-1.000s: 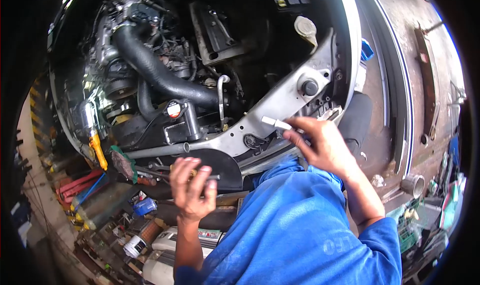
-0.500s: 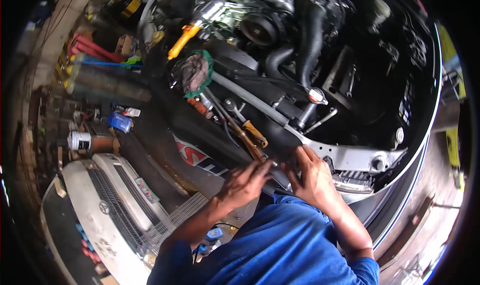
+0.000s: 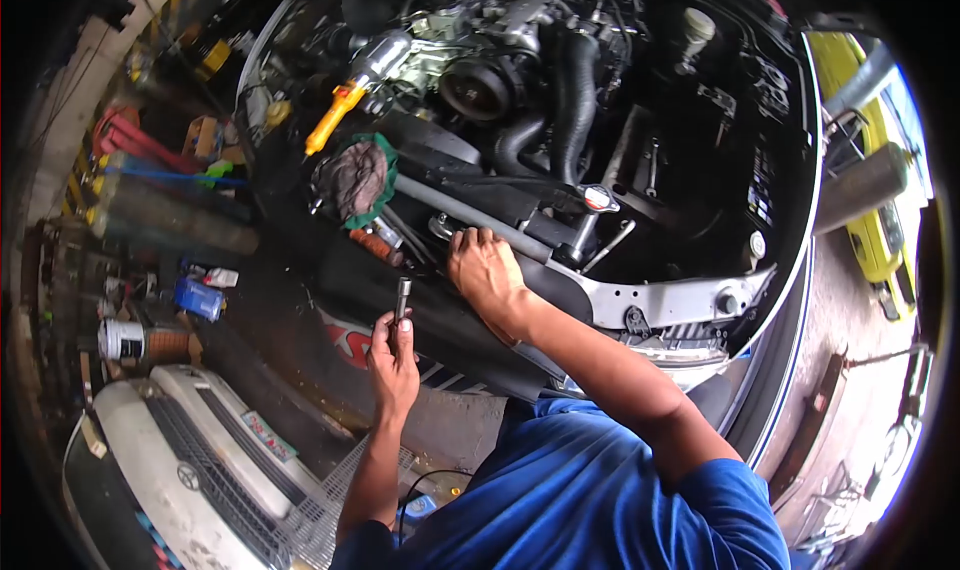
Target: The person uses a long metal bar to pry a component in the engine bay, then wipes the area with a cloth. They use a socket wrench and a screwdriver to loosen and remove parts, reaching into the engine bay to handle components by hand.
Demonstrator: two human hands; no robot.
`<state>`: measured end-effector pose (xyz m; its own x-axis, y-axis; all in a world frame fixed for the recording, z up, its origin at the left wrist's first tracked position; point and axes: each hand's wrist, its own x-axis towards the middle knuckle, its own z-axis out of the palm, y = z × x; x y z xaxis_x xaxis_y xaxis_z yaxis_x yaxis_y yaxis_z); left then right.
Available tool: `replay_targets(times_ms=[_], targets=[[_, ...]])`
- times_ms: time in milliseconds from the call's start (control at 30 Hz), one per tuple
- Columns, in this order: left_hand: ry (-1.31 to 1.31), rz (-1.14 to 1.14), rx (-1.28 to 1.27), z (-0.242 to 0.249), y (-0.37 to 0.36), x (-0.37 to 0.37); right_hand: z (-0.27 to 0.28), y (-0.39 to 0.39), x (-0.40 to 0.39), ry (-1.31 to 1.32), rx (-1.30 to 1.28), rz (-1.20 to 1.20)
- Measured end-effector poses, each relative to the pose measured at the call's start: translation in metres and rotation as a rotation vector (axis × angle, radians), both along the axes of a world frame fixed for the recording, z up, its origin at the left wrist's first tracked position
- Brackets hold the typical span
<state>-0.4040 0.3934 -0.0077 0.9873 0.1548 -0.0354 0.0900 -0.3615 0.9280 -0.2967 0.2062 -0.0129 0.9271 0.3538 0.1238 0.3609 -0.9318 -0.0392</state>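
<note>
My left hand [image 3: 393, 370] is raised over the dark fender cover. Its thumb and fingers pinch a slim metal socket [image 3: 403, 298], which points upward. My right hand [image 3: 487, 278] curls down over the tools lying along the front of the engine bay. A ratchet's round metal head [image 3: 441, 227] sticks out beyond its fingers, and the hand covers the handle. Left of that hand, an orange-brown handle [image 3: 376, 244] and metal rods lie on the cover. A grey and green rag [image 3: 360, 180] is bunched just behind them.
A yellow-handled power tool [image 3: 345, 105] rests at the left of the engine. Radiator cap [image 3: 599, 199], thick black hose [image 3: 575, 100] and loose wrenches [image 3: 653, 165] lie ahead. A white bumper [image 3: 190, 440] stands low on the left; a gas cylinder [image 3: 865, 188] is at right.
My hands have moved apart. The left has gone left and now holds the socket upright; the right has reached forward and left onto the ratchet. The view has shifted slightly.
</note>
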Motion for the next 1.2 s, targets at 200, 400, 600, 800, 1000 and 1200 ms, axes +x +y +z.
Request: replay_targets(times_ms=[200,400,600,800,1000,1200], targets=[[-0.103,-0.116,0.01,0.019,-0.021,0.032,0.032,-0.062,-0.022,0.44,0.971,-0.144],[-0.097,-0.393,-0.013,0.028,-0.068,0.043,0.081,-0.134,-0.079,0.938,1.886,-0.233],[-0.354,-0.683,0.087,0.042,-0.115,0.047,0.07,-0.164,-0.123,0.849,1.888,-0.268],[-0.311,-0.937,0.078,0.052,-0.118,0.049,0.049,-0.177,-0.153,0.977,1.983,-0.194],[-0.274,-0.967,0.115,0.06,-0.125,0.051,0.037,-0.179,-0.162,0.955,2.238,-0.219],[-0.243,-0.978,0.107,0.06,-0.131,0.052,0.04,-0.19,-0.159,1.038,2.009,-0.14]])
